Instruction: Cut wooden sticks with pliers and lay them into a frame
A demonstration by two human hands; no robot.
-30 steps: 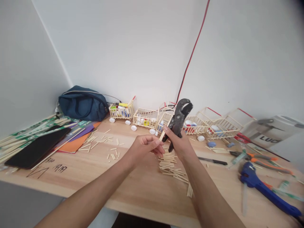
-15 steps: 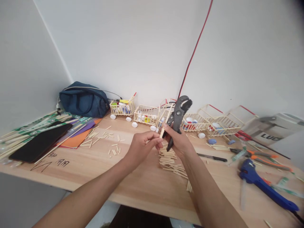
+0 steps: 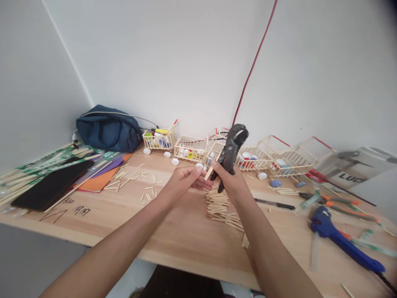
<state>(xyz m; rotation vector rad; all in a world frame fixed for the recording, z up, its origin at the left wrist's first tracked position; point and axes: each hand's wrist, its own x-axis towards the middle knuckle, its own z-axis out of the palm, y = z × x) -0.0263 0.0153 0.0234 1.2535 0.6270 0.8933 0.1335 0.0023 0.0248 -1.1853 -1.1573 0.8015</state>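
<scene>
My right hand [image 3: 231,180] is wrapped round the handles of a black hand cutter [image 3: 231,149], its curved jaws pointing up. Under the right thumb lies a short pale wooden stick [image 3: 209,171], slanting down to the left. My left hand [image 3: 187,179] is just left of that stick, fingers stretched out and thumb apart, with nothing visible held in it. Below the hands, a pile of cut wooden sticks [image 3: 218,205] lies on the wooden table [image 3: 173,240]. Part of the cutter's handles is hidden by the right hand.
Small stick-built carts [image 3: 190,148] line the wall. On the left are a blue bag [image 3: 108,130], a black phone-like slab [image 3: 52,186], coloured sheets [image 3: 99,180] and scattered stick pieces [image 3: 149,194]. A blue glue gun [image 3: 344,240], orange-handled pliers [image 3: 347,209] and a black pen [image 3: 276,204] lie right.
My left hand has loosened its pinch on the stick, its fingers now spread. The stick has shifted down and shows shorter above the right thumb. The right hand keeps hold of the cutter.
</scene>
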